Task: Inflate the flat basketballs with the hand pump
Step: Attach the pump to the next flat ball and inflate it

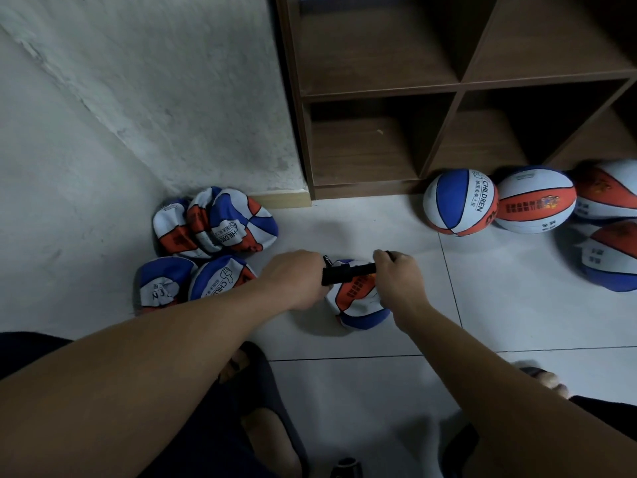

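Lying almost level across the frame's centre, the hand pump (348, 273) has its long axis running left to right with a slight rise toward the right. Left hand (296, 278) is clenched around the barrel's left end; right hand (398, 279) is wrapped around the handle end on the right. Barrel looks short between the fists, so judged near the closed end of a stroke.

Directly beneath the pump sits a crumpled flat basketball (356, 301) on the floor tiles (344, 384), lower centre of frame. A thin nozzle piece (326, 260) pokes up beside the left fist; whether the needle is seated in the ball's valve cannot be made out.

Two-fisted hold likely steadies barrel against handle pushes, ball kept close below.

Left of centre: heap of deflated balls (213, 243) against the wall (138, 98). Right edge: round inflated balls (499, 205) clustered before the wooden shelf unit (458, 84). Sorting judged deliberate, undone left, done right.
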The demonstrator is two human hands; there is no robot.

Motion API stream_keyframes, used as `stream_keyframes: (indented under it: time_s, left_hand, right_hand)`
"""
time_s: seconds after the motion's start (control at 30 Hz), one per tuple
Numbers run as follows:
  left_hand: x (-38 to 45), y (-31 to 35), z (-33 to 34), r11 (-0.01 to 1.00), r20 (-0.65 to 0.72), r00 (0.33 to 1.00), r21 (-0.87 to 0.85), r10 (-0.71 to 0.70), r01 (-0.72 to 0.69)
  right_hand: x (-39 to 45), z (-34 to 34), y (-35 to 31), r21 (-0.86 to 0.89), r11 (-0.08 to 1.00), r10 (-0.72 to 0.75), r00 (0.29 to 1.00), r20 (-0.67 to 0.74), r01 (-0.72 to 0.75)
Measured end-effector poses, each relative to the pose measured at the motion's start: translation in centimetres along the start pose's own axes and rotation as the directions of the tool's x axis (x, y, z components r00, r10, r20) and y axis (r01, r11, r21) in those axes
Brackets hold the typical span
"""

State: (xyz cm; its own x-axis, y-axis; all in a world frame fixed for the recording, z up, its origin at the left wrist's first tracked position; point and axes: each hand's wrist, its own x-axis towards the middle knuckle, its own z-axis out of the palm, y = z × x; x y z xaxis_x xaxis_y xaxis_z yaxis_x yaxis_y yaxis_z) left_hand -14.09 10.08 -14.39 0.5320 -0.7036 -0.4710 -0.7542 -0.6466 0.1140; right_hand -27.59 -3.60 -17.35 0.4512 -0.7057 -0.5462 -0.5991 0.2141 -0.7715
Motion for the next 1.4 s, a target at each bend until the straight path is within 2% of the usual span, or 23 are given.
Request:
stream_keyframes:
  time_s: [0.3, 0.47, 0.67, 0.9, 1.07, 1.27, 1.4]
  left_hand:
    - [0.3, 0.8, 1.0, 0.998, -0.01, 0.998, 0.023, 0.066, -0.066]
    - [0.5, 0.4, 0.6, 0.996, -0.009, 0.999, -0.084, 0.038, -0.038]
    - [0.6, -1.7, 0.1, 1.0, -0.013, 1.0, -0.017, -0.015, 0.015]
    - [0.4, -0.4, -0.4, 1.0, -0.046, 0.999, 0.003, -0.021, 0.022]
    - [-0.3, 0.9, -0.5, 0.999, -0.099, 0.995, -0.035, -0.023, 0.019]
    - [0.0, 1.2, -0.3, 1.0, -0.093, 0.996, 0.014, 0.011, -0.01]
    - [0.3, 1.2, 0.1, 1.0, -0.087, 0.996, -0.025, 0.007, -0.009]
  right_hand:
    - [-1.4, 2.4, 0.9, -0.02, 0.999, -0.043, 0.999, 0.008, 0.043]
    - [-0.4, 0.6, -0.2, -0.075, 0.996, -0.051, 0.998, 0.045, 0.055]
    - [2.5, -6.1, -0.6, 0.058, 0.997, -0.044, 0.998, -0.05, 0.047]
    - [1.7, -3.4, 0.3, 0.062, 0.997, -0.028, 0.987, -0.161, 0.038]
    - [0.6, -0.3, 0.1, 0.033, 0.995, -0.087, 0.988, -0.125, 0.092]
    - [-0.8, 2.3, 0.3, -0.006, 0.992, -0.13, 0.99, -0.051, 0.13]
    - [-0.6, 2.1, -0.1, -0.041, 0.991, -0.128, 0.992, -0.011, 0.127]
